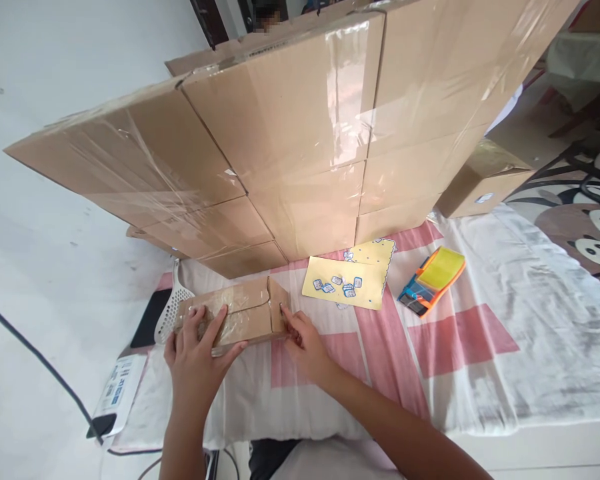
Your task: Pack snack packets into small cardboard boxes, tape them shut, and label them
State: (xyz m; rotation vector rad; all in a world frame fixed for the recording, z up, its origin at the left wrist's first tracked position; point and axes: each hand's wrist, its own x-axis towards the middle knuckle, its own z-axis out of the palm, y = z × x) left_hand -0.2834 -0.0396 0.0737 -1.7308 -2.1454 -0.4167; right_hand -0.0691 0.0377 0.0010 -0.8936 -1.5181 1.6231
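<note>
A small brown cardboard box (247, 303) with clear tape over its top lies at the left part of the cloth. My left hand (200, 340) rests on the box's left half, fingers spread over the taped top and thumb along the near edge. At the right end of the box, my right hand (303, 340) has its fingers curled, with a fingertip against the end flap. What lies beneath those curled fingers is hidden. Just right of the box are yellow printed cards (345, 283), one overlapping another. Farther right lies a yellow, blue and orange pouch-like item (433, 281).
A tall wall of taped cardboard (300, 147) stands behind the box. Another cardboard box (485, 180) is at the right. A white perforated piece (175, 303), a black flat item (153, 320) and a white printed pack (120, 390) lie left. A dark cable (40, 363) crosses the left side.
</note>
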